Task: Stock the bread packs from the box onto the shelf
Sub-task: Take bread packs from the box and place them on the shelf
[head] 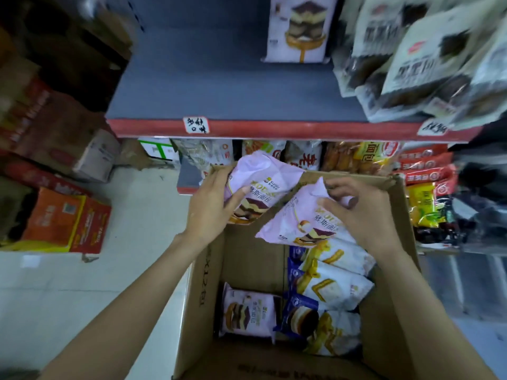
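Now: left hand (pixel 208 207), right hand (pixel 359 212) each clamp lilac pack above box (pixel 395 270); lift w/o crushing, stand beside shelf (pixel 192 86) pack.

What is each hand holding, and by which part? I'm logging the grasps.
Left hand: one lilac plastic bread pack, grip at its left edge. Right hand: second lilac pack, grip at its upper right corner.

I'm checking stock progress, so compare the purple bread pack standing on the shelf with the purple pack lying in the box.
The shelf pack stands upright at the back of the grey shelf, front facing out; the box pack lies flat on the floor of the cardboard box. The shelf pack stands alone, while the box pack lies beside white-and-blue packs. Both are pale purple with a layered cake picture.
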Demonstrator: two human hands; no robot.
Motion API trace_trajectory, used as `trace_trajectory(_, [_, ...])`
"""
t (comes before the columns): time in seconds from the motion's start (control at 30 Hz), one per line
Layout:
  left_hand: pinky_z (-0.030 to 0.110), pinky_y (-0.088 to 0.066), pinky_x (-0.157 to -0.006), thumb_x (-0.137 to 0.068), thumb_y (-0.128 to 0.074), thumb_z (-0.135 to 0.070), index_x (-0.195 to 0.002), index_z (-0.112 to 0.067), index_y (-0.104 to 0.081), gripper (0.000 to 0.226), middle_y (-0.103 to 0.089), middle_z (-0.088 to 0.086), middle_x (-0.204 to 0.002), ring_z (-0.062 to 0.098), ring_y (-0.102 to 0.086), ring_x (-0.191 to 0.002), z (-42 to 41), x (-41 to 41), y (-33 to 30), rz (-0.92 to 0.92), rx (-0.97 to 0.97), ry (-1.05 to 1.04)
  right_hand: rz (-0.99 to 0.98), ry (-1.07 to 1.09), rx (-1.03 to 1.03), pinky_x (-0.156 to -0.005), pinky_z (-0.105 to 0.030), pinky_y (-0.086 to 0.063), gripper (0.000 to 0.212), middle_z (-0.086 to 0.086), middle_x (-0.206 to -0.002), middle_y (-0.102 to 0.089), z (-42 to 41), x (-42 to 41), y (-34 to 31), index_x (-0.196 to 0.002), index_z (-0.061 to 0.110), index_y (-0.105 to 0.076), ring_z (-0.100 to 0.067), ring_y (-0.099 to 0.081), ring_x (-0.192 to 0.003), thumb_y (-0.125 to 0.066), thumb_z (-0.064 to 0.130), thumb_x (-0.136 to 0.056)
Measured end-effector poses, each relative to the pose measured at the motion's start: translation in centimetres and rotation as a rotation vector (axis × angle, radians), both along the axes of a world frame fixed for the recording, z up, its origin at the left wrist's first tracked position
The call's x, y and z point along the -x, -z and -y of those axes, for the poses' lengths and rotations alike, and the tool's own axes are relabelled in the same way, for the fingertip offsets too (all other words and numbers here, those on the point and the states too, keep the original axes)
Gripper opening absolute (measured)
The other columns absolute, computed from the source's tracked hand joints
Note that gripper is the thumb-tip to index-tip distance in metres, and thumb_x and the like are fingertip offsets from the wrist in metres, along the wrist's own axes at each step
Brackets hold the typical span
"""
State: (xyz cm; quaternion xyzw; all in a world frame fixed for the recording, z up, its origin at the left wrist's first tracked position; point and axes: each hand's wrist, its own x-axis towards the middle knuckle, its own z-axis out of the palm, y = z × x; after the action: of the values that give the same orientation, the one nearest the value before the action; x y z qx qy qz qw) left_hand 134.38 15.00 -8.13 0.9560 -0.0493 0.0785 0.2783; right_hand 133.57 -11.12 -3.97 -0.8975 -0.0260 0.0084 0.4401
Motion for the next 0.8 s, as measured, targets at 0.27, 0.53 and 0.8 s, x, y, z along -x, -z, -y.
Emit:
trace_trajectory(0.27, [0.042, -0.048, -0.085, -0.09, -0.05, -0.053, -0.132, -0.013, -0.046, 0.059, -0.063, 0.006, -0.118, 0.025, -0.059, -0.102, -0.2, -3.3, -9.1, 0.274, 0.251, -0.211, 0.459, 0.138, 0.193, -0.067, -0.033, -0.054, 0.021, 0.001, -0.088, -0.074, -1.7, -2.5, -10.6, -0.099, 0.017, -0.071, -0.018, -0.069, -0.082, -0.074, 0.021, -0.079])
trace_trajectory(0.53, [0.028, -0.038, -0.082, -0.091, -0.051, -0.046, -0.136, -0.013, -0.043, 0.056, -0.06, 0.005, -0.117, 0.023, -0.054, -0.106, -1.7, -7.9, -14.3, 0.425, 0.446, -0.375, 0.824, 0.294, 0.182, -0.062, -0.034, -0.049, 0.022, -0.003, -0.085, -0.072, -5.6, -11.9, -16.8, -0.099, 0.017, -0.071, -0.028, -0.064, -0.081, -0.067, 0.013, -0.078])
trace_trajectory(0.8, [0.044, -0.048, -0.079, -0.093, -0.049, -0.049, -0.136, -0.019, -0.04, 0.053, -0.057, -0.002, -0.089, 0.024, -0.056, -0.087, -3.4, -9.7, -12.3, 0.297, 0.422, -0.378, 0.619, 0.168, 0.558, -0.08, -0.038, -0.053, 0.047, -0.008, -0.111, -0.065, -8.2, -21.8, -12.5, -0.119, 0.017, -0.062, -0.03, -0.059, -0.104, -0.061, 0.0, -0.075])
